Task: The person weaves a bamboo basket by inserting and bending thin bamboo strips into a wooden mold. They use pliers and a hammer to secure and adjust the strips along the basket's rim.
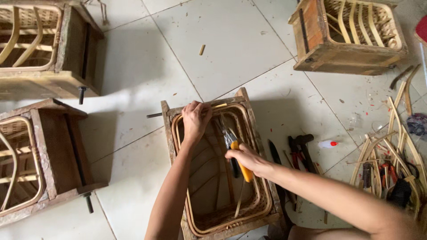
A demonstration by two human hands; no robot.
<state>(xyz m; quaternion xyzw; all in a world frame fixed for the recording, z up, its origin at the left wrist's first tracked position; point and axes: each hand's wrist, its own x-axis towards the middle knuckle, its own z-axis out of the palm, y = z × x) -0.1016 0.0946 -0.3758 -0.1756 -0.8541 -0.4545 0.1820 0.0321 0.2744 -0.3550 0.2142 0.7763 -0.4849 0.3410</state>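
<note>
Bright, even daylight; soft shadows fall rightward; sharp focus, slight edge distortion

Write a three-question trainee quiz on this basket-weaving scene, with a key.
1. True or false: the right hand holds orange-handled cutters.
2. Where does the left hand rest? A) on the far rim of the rattan basket in its wooden frame B) on the floor C) on the knife
3. Fill in: the loose rattan strips lie to the person's ____.

Key: 1 true; 2 A; 3 right
</note>
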